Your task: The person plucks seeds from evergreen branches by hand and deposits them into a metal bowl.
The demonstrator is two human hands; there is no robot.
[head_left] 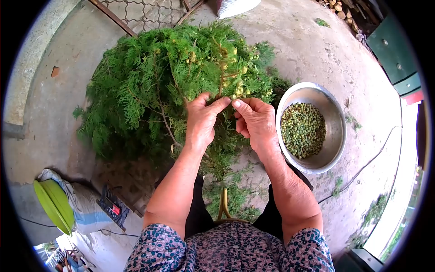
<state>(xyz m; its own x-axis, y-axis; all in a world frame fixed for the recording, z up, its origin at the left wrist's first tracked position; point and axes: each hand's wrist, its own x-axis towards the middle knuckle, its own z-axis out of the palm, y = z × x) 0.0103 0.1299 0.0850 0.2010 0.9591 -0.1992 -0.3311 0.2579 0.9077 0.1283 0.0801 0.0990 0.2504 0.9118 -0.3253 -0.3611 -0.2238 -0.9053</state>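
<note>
A large heap of green conifer branches [136, 86] lies in front of me, with pale yellow-green cones [239, 89] on a sprig near its middle. My left hand [202, 119] pinches the stem of that sprig between thumb and fingers. Close beside it, my right hand [256, 119] has thumb and forefinger together at a small green cone by the stem, its other fingers curled in. To the right of my right hand stands a metal basin [334, 129], partly filled with small green and yellowish cones [302, 130].
A green plastic basin [53, 206] leans against a sack [88, 211] at the lower left. A white sack [238, 7] and a metal grille [140, 16] are at the top. Firewood [340, 9] and a dark green cabinet [393, 50] stand at the upper right. A cable [362, 168] crosses the floor.
</note>
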